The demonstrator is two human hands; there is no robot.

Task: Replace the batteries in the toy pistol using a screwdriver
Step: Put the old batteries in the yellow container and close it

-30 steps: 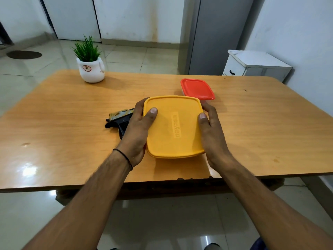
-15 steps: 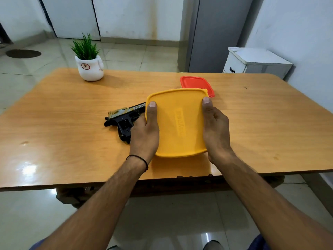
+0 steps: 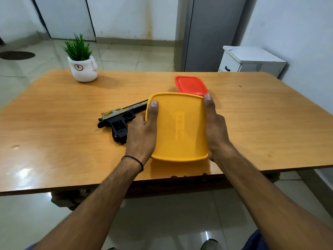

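Head cam view, the only one here. Both hands are holding the yellow box [image 3: 180, 127] by its sides over the near part of the wooden table [image 3: 54, 123]. The left hand [image 3: 142, 134] is gripping the left edge with the thumb lying on top of the lid and the other fingers going under or behind, out of sight. The right hand [image 3: 216, 127] is doing the same on the right edge, with one fingertip sitting at the far right corner. So both hands are grasping the box. I honestly can't tell if its bottom is touching the table or hanging just above it.

The toy pistol [image 3: 119, 121] is lying flat on the table just left of the box, black grip pointing toward the camera and gold-and-black barrel running off behind the left thumb. The left hand is sitting right beside the grip, maybe touching it, hard to say.

A red box [image 3: 190, 85] is sitting just behind the yellow one. A small potted plant [image 3: 82, 69] in a white pot is standing at the far left of the table. A white cabinet [image 3: 252, 60] is standing by the wall beyond the table.
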